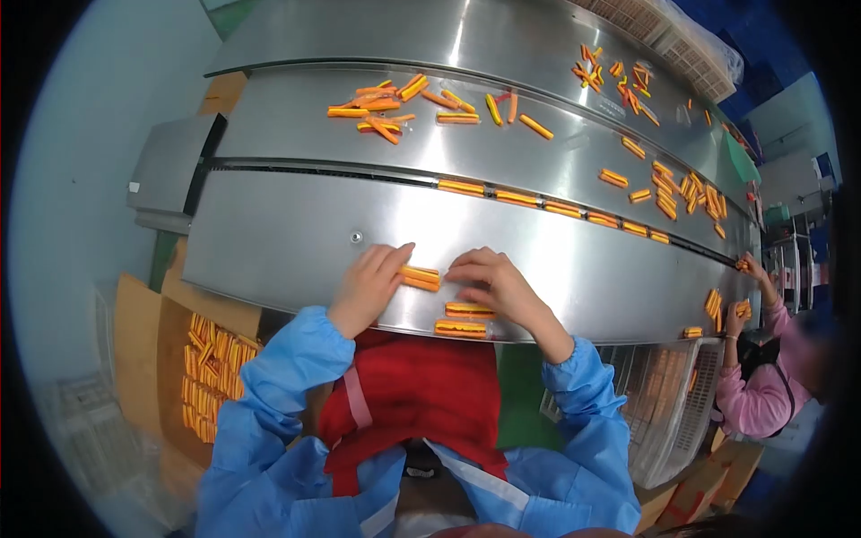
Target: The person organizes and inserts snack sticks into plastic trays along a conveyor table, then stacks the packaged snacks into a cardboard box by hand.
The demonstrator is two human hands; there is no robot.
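Note:
In the head view, a small pack of orange and yellow sticks [420, 280] lies between my hands above the steel table [296, 242]. My left hand [369, 282] has its fingers closed on the left end of this pack. To the right, my right hand [496, 282] is bent with its fingers apart, close to the pack's other end, and I see nothing held in it. Below the right hand, two similar clear-wrapped packs, an upper pack [469, 310] and a lower pack [461, 329], lie near the table's front edge.
A conveyor slot [359, 173] carries a row of packs [517, 197] across the table. Loose sticks [381, 108] lie behind it. At lower left, a cardboard box [143, 345] holds many packs. A white crate [659, 421] and a co-worker [762, 386] are at right.

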